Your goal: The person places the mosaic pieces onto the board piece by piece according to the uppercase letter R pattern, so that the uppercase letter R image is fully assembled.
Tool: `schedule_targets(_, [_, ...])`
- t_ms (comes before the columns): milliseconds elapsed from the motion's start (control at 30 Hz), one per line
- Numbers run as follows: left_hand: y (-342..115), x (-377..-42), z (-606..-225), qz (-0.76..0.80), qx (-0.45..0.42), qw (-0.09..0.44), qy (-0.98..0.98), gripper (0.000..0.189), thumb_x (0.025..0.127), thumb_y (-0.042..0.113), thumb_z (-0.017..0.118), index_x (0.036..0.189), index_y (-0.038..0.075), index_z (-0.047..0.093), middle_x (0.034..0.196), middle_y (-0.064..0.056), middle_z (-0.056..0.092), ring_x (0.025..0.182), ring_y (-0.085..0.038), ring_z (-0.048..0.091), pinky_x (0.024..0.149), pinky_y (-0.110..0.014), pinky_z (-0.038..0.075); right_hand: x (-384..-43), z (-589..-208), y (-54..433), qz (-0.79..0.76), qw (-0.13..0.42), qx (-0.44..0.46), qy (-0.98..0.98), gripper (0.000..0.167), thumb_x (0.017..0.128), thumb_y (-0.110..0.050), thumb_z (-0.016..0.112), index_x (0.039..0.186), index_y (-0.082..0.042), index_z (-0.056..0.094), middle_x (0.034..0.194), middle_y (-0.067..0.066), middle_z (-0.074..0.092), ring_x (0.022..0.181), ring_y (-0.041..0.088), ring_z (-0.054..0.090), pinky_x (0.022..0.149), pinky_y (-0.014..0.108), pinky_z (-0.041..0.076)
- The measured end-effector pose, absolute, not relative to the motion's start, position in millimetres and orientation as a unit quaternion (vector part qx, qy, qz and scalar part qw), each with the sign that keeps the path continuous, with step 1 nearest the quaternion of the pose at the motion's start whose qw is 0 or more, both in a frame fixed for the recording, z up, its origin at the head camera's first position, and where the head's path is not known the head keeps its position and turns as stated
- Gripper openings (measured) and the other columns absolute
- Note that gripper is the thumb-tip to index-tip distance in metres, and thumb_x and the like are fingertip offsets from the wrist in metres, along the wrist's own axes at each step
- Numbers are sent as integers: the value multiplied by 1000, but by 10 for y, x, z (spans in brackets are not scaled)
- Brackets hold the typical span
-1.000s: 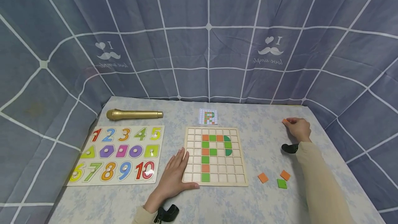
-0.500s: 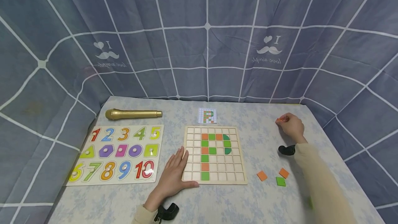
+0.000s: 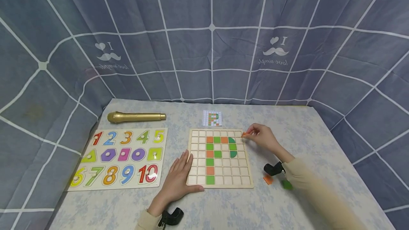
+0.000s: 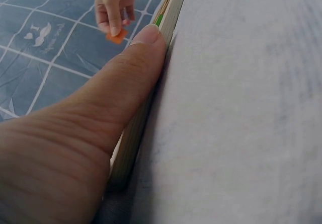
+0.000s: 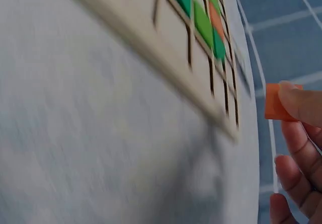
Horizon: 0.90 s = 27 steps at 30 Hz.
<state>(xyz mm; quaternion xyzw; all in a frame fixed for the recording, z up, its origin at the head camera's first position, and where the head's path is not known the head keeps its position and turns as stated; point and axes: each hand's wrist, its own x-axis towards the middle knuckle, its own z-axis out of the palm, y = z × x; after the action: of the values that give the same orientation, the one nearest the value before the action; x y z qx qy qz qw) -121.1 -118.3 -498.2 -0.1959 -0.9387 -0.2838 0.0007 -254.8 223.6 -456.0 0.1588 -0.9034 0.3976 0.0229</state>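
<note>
My right hand [image 3: 263, 137] pinches an orange square tile [image 5: 274, 102] between thumb and fingers, held above the table by the upper right corner of the wooden grid board [image 3: 236, 180]. Green and orange square tiles, plus dark green rounded ones [image 3: 233, 154], sit in the board's cells in a P-like shape. My left hand [image 3: 177, 178] rests on the board's lower left corner, fingers straight along the left side. In the left wrist view its thumb [image 4: 126, 73] lies against the board's near edge. A small card [image 3: 212, 118] behind the board shows a coloured letter R on a grid.
An orange tile [image 3: 268, 179] and a green tile [image 3: 287, 184] lie on the table beneath the right forearm, partly covered. To the left is a number-and-shape puzzle board [image 3: 119, 162], with a gold microphone [image 3: 136, 117] behind it. A grid-patterned curtain [image 3: 191, 49] encloses the table.
My right hand has moved left with the orange tile, from the table's far right to the board's corner. Its forearm now covers some loose tiles. My left hand stays in place.
</note>
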Motion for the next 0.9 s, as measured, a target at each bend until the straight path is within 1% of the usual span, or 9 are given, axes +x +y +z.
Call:
schedule_targets(167, [-1183,-1210,-4983,-281,-194,-1,-940,115,67,61,75,148,-3,25,155,-19,13,143,-28,9,114,-43,9,-2369,-4556,1924,407,-36,232,-883,13,79,-15,79,82,-13,66,70,-5,58,57,14,43,49,26,35])
schedule_targets(333, [-1179,-1212,-4985,-280,-193,0,-940,115,67,62,74,148,-3,25,155,-19,13,143,-28,9,114,-43,9,-2278,-4593,1746,396,-61,291,-869,15,77,-16,79,83,-14,66,72,-7,59,54,11,41,50,26,36])
schedule_targets(433, [-1176,-1212,-4986,-281,-194,-3,-940,115,67,62,74,148,-3,25,155,-19,12,143,-28,8,114,-43,9,-2256,-4629,1684,388,-74,298,-869,15,78,-17,79,83,-15,65,72,-9,59,53,10,41,50,25,36])
schedule_targets(600, [-1174,-1210,-4991,-282,-195,-5,-939,114,67,61,74,148,-3,25,155,-19,12,143,-28,8,114,-43,9,-2248,-4656,1628,361,-69,292,-883,16,78,-21,79,81,-18,64,70,-12,57,55,10,42,55,27,38])
schedule_targets(733, [-1174,-1206,-4995,-280,-196,-4,-940,114,67,61,74,148,-3,25,155,-19,12,143,-29,8,114,-43,8,-2250,-4655,1620,340,-55,292,-892,15,78,-23,79,80,-20,65,68,-14,56,61,11,42,63,31,37])
schedule_targets(900, [-1179,-1204,-4986,-280,-196,0,-940,114,68,61,74,148,-3,25,155,-20,13,142,-30,9,113,-44,9,-2242,-4654,1619,307,-33,308,-900,11,78,-25,79,82,-20,70,74,-14,57,69,12,42,69,34,35])
